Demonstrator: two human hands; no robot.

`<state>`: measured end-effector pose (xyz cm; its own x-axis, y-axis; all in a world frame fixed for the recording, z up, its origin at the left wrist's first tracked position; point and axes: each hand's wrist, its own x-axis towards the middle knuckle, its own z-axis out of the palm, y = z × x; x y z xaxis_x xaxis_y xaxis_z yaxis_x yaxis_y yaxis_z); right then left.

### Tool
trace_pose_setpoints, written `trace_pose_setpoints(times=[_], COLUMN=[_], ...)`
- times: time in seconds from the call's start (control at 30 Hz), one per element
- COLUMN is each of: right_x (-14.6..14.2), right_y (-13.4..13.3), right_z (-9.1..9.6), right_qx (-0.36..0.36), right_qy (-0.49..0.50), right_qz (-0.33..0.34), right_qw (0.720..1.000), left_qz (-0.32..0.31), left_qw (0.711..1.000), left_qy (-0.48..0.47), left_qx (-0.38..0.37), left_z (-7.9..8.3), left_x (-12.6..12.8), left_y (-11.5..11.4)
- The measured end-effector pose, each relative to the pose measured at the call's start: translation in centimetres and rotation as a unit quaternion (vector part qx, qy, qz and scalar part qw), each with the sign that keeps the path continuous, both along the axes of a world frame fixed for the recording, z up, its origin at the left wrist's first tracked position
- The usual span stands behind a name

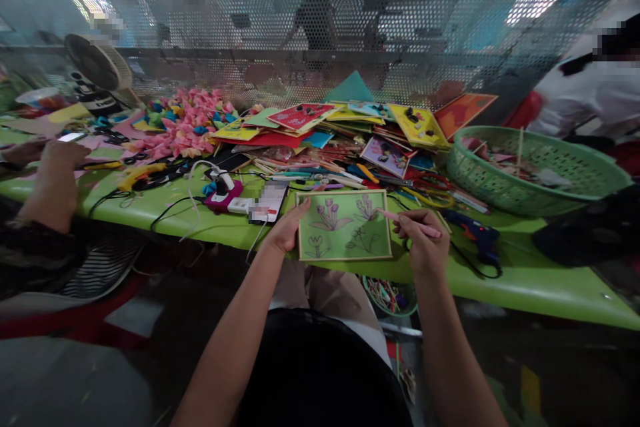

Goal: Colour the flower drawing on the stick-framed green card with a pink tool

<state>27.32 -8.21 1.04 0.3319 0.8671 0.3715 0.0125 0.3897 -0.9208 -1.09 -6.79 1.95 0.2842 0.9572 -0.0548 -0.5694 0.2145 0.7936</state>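
Observation:
My left hand [287, 229] grips the left edge of a green card [345, 240] with a pale wooden-looking border. Several flowers are drawn on the card in dark outline, and the upper two have purple blooms. A pink pen [423, 227] is held in my right hand [425, 240], its tip at the flower on the upper right of the card. The card is tilted toward me at the table's front edge. Part of my left fingers is hidden behind it.
Piled cards [305, 117], pens and pink paper flowers [187, 123] cover the green table [540, 273]. A green basket [550, 193] and a blue glue gun [477, 233] lie to the right. Left are a purple power strip [225, 197], cables, a fan [97, 63] and another person's arm [55, 177].

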Motion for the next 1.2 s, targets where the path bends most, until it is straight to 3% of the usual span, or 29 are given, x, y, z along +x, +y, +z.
trace_pose_setpoints(times=[0.3, 0.83, 1.2], right_x=[0.15, 0.25, 0.62], right_y=[-0.43, -0.13, -0.14], right_z=[0.18, 0.0, -0.36], right_qx=[-0.015, 0.034, 0.015], right_qy=[-0.036, -0.03, -0.053], right_qz=[0.035, -0.041, -0.012], right_qw=[0.999, 0.998, 0.998], left_qz=[-0.008, -0.029, -0.02], left_qw=[1.0, 0.999, 1.0], left_qy=[0.005, -0.018, -0.01], left_qx=[0.0, 0.011, 0.012], left_z=[-0.04, -0.45, -0.14], left_x=[-0.06, -0.12, -0.05], left_y=[0.01, 0.21, 0.04])
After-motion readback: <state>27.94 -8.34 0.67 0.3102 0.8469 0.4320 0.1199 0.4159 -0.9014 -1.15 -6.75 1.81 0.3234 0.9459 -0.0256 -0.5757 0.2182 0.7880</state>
